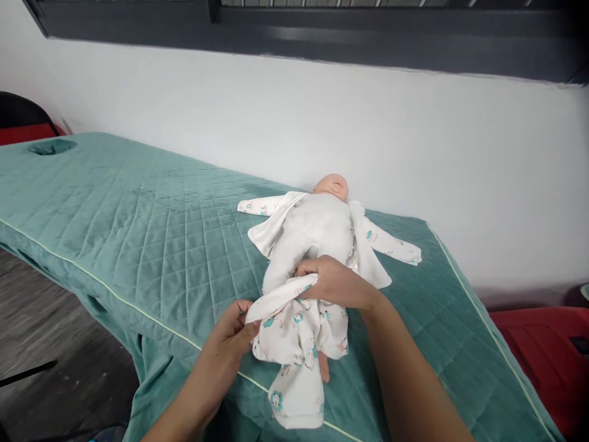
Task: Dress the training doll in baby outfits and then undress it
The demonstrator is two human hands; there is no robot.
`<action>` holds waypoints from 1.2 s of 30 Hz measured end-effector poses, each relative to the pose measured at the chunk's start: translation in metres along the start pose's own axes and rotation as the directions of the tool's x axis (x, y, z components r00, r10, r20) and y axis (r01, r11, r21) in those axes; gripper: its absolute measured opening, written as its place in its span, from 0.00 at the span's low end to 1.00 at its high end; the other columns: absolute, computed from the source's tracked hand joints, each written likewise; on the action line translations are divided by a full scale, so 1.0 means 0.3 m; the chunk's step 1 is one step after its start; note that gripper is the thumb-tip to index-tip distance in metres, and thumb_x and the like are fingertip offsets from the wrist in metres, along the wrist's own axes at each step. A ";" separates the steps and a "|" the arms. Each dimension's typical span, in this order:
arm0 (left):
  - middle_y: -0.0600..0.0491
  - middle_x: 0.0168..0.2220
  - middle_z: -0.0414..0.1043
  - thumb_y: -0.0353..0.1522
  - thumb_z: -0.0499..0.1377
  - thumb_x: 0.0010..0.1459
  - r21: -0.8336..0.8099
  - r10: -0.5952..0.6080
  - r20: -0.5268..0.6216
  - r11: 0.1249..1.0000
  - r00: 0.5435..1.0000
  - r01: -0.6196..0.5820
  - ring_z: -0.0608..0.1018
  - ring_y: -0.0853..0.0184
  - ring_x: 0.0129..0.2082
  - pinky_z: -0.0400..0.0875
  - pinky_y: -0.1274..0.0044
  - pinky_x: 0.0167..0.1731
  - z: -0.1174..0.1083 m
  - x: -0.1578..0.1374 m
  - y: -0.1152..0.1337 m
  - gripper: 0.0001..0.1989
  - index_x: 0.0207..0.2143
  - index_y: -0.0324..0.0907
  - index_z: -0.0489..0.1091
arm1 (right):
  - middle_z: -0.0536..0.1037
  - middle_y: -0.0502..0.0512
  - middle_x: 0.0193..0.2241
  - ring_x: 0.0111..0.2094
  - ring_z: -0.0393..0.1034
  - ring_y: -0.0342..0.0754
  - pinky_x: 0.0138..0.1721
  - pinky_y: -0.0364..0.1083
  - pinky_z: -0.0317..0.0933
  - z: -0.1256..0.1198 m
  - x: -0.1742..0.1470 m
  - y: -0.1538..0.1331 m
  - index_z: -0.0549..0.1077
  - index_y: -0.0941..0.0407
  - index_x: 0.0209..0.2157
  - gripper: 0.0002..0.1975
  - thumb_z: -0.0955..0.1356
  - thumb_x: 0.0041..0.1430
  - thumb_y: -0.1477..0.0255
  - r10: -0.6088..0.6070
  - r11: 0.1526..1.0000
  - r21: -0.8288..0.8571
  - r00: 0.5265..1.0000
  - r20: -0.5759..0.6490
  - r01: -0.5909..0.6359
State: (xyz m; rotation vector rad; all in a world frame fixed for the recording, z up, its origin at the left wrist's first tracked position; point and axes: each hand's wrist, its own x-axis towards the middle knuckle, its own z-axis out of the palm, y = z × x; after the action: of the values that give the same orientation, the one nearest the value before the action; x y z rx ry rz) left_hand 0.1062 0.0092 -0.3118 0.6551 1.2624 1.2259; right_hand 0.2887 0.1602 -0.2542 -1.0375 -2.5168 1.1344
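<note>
A baby doll (317,218) with a white cloth body lies on its back, its head by the wall. An open white patterned jacket (393,245) is on its arms, the front flaps spread to both sides. White baby pants (299,331) with a teal print are bunched around its lower legs, and one foot shows below them. My left hand (234,331) pinches the waistband at its left end. My right hand (329,279) is closed on the waistband nearer the middle, between the doll's legs; some of its fingers are hidden by the cloth.
A green quilted cover (184,227) lies over the long table, with a round hole (52,147) at the far left. The white wall (414,141) runs along the back edge. Red objects stand beyond the table at both ends, one a red case-like thing (534,356) at right.
</note>
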 end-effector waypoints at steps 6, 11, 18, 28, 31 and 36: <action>0.54 0.30 0.70 0.43 0.57 0.60 0.252 0.171 -0.016 0.954 0.985 -0.161 0.69 0.68 0.29 0.63 0.79 0.29 -0.009 0.042 0.003 0.14 0.37 0.42 0.69 | 0.78 0.50 0.32 0.35 0.70 0.48 0.33 0.43 0.61 -0.015 -0.004 0.004 0.76 0.55 0.31 0.11 0.74 0.50 0.63 0.037 0.997 0.070 0.999 0.040 -0.039; 0.54 0.34 0.72 0.40 0.53 0.63 0.448 0.302 0.024 0.849 0.953 -0.280 0.71 0.66 0.32 0.65 0.78 0.33 -0.030 0.108 0.011 0.11 0.41 0.44 0.68 | 0.78 0.51 0.34 0.36 0.71 0.48 0.34 0.43 0.62 -0.024 -0.010 -0.002 0.76 0.56 0.33 0.14 0.74 0.51 0.60 0.039 0.997 0.071 0.998 0.051 -0.043; 0.51 0.43 0.75 0.36 0.48 0.65 0.665 0.474 0.184 0.586 0.861 -0.464 0.75 0.62 0.42 0.66 0.74 0.42 -0.049 0.270 0.061 0.13 0.45 0.43 0.68 | 0.79 0.54 0.37 0.39 0.72 0.52 0.36 0.45 0.63 -0.024 -0.015 -0.015 0.77 0.56 0.38 0.18 0.72 0.53 0.56 0.078 0.996 0.048 0.997 0.029 -0.079; 0.47 0.50 0.74 0.31 0.48 0.64 0.807 0.574 0.442 0.080 0.689 -0.585 0.76 0.60 0.49 0.69 0.73 0.45 0.048 0.514 0.165 0.17 0.51 0.41 0.69 | 0.79 0.53 0.44 0.43 0.73 0.54 0.42 0.48 0.66 -0.017 -0.012 0.011 0.76 0.54 0.46 0.18 0.70 0.56 0.60 0.116 0.989 0.102 0.990 -0.080 -0.108; 0.47 0.50 0.73 0.31 0.46 0.65 0.812 0.575 0.501 -0.052 0.647 -0.582 0.76 0.60 0.50 0.68 0.75 0.46 0.076 0.542 0.185 0.19 0.53 0.37 0.68 | 0.80 0.53 0.42 0.42 0.73 0.54 0.42 0.48 0.65 -0.019 -0.009 0.020 0.76 0.55 0.44 0.17 0.69 0.58 0.60 0.129 0.988 0.102 0.983 -0.129 -0.116; 0.50 0.49 0.73 0.33 0.46 0.66 0.839 0.597 0.464 -0.060 0.654 -0.540 0.77 0.61 0.48 0.68 0.78 0.43 0.089 0.512 0.195 0.18 0.53 0.39 0.68 | 0.79 0.53 0.45 0.46 0.72 0.55 0.47 0.49 0.65 -0.011 -0.002 0.026 0.74 0.54 0.49 0.18 0.68 0.60 0.61 0.144 0.979 0.169 0.969 -0.201 -0.110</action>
State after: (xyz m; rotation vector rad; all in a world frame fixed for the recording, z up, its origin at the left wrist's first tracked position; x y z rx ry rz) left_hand 0.0905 0.1748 -0.3049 2.3763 1.8288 0.9035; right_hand 0.2946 0.1654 -0.2575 -1.2213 -2.1861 1.1647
